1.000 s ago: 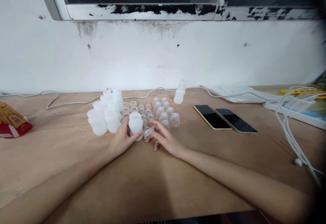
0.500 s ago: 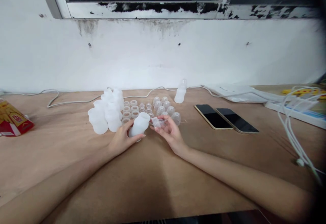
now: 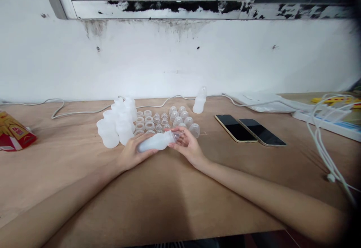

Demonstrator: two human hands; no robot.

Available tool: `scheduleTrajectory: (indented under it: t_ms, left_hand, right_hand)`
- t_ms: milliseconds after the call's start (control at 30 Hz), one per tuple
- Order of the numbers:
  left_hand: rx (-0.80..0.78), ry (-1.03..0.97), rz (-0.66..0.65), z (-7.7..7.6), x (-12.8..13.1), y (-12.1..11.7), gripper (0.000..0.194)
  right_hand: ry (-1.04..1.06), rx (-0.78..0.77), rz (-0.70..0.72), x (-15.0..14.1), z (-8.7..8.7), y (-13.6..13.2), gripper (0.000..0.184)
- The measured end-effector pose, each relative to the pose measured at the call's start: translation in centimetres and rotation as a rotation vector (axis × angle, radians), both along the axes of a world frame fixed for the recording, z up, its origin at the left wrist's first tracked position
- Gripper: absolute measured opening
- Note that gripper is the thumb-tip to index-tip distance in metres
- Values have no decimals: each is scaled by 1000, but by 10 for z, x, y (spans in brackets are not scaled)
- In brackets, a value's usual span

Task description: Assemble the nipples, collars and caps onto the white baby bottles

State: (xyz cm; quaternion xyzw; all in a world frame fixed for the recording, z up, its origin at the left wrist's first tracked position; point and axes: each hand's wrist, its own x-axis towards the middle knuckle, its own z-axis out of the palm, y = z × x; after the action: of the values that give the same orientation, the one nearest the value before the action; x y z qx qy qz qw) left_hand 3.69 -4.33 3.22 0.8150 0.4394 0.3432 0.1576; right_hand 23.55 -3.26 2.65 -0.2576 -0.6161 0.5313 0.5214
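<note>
Through the head camera I had the white bottle (image 3: 153, 142) low over the table (image 3: 158, 203), tipped well onto its side, and I took it as my landmark for everything else. Its long axis ran from the left hand (image 3: 135, 152) at the base across to the right hand (image 3: 188, 145) at the neck, with the neck end a little farther from me than the base. The mouth faced the right hand, so the right was the nearer one to that end.

The left grip was wrapped around the lower body, thumb along the near side and fingers around the far side. The right grip was closed lightly, fingertips pinching a ring (image 3: 170, 136) with a clear tip (image 3: 176, 136). The ring met the bottle's neck roughly in line with it; I could not tell whether it was seated or merely touching.

Just beyond the bottle stood the loose rings (image 3: 140, 126) and the small clear teats (image 3: 164, 121); beyond its neck and to the right were the clear domes (image 3: 188, 121). Other white bottles (image 3: 109, 133) stood clustered to its left, and one capped bottle (image 3: 199, 105) was upright well beyond it, to the right.
</note>
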Motion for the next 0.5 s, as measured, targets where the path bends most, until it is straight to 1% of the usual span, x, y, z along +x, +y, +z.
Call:
scheduleTrajectory:
  t_ms: [100,167,233,267,367,433,500]
  left_hand:
    - [-133,-90,-34,3,-2,0,40]
    - [-240,-148,-48,4,-3,-1,37]
    - [-282,-165,-56,4,-3,-2,37]
    - [-267,-154,-58,4,-3,-3,37]
    - [-143,-87,-74,2,-2,-4,41]
    - [-87,-62,-84,0,-2,-4,42]
    - [-72,-73,-59,-2,-1,-3,42]
  right_hand:
    - [-45,10,77,2,3,-2,43]
    - [-79,30,110,4,2,-2,42]
    - [-139,60,55,5,1,-2,40]
    - [-193,72,-9,6,0,-3,39]
    - [-438,101,-199,8,3,-5,30]
    - [-581,160,-238,10,8,-8,27]
    - [-625,253,-222,13,15,-11,28]
